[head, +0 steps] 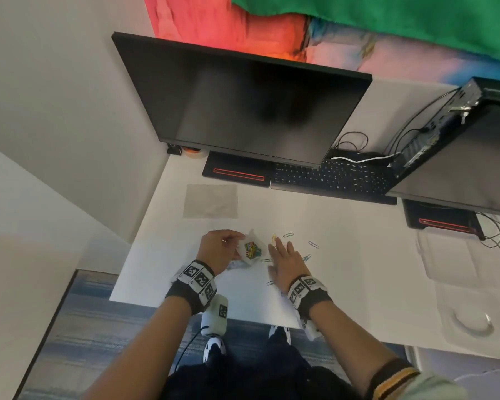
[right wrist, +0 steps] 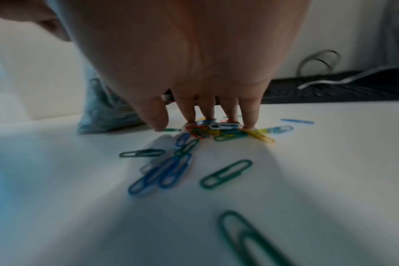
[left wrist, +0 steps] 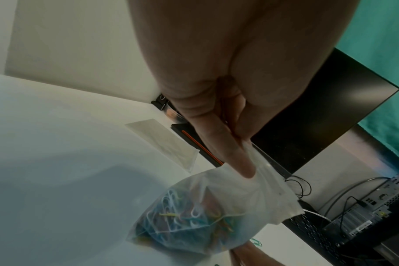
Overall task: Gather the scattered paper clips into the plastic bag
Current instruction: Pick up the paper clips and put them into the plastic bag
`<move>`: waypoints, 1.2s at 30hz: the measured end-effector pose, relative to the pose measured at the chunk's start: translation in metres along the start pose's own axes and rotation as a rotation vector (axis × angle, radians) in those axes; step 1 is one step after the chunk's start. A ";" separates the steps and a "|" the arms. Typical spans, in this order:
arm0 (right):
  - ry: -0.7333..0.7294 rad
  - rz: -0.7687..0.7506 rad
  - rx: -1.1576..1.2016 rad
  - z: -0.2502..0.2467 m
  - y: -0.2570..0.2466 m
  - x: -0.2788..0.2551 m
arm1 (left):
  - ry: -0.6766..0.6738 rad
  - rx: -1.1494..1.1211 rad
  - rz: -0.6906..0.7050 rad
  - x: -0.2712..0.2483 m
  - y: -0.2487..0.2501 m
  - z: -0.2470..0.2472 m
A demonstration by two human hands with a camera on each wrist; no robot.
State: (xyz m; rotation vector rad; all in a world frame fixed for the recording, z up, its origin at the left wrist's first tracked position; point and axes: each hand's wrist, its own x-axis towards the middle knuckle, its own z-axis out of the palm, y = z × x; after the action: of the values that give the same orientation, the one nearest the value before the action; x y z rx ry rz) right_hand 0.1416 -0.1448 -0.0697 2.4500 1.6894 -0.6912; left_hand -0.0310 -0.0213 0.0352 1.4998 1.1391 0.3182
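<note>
My left hand (head: 220,249) pinching the rim of the plastic bag (head: 251,249) on the white desk (head: 344,269), coloured clips inside, my right hand (head: 285,262) flat, fingers (right wrist: 248,115) straight, pressing a pile of paper clips (right wrist: 216,130) just beside the bag, more clips (head: 313,244) scattered nearby.

White desk (head: 344,255), pale walls (head: 55,96), blue striped carpet (head: 93,336), dark monitor (head: 243,108), keyboard (head: 332,177)

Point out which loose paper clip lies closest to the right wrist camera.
The big dark green paper clip at the bottom of the right wrist view. It lies alone on the white desk, well behind the pile under the right hand.
</note>
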 end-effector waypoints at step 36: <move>0.197 -0.287 0.520 -0.098 -0.045 -0.011 | -0.003 0.001 -0.006 0.011 0.014 0.014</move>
State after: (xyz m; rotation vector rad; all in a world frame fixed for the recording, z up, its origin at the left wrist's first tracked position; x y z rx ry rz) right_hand 0.1289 -0.1053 0.0308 2.6997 2.2019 -1.0721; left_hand -0.0083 -0.0194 0.0393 1.4972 1.1415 0.3114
